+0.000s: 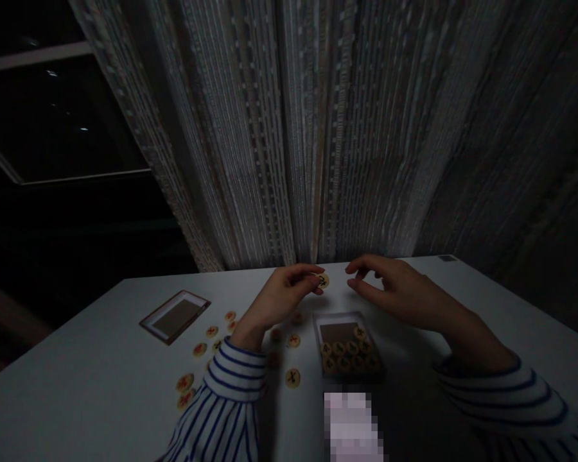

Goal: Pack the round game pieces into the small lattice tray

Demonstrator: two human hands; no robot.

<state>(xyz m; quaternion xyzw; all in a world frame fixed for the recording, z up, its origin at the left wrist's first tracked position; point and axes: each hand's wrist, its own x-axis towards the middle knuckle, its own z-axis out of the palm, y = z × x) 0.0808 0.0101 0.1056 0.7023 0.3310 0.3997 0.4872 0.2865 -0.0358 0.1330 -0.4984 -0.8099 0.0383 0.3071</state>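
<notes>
My left hand [289, 289] pinches a round wooden piece with a dark character [323, 280] between thumb and fingers, raised over the white table. To its right, my right hand [390, 285] hovers with thumb and fingers apart and nothing between them. Below and between the hands lies a shallow box [337, 332] with several dark-marked round pieces in its nearer part and one more at its upper right. Loose pieces, many with red marks, lie around my left wrist; a dark-marked one [293, 378] sits left of the box.
Another shallow box or lid [176, 316] lies at the left of the white table [77, 359]. A pixelated pale object [351, 427] is at the near edge. A small dark item [447, 258] lies at the far right corner. A striped curtain [318, 128] hangs behind.
</notes>
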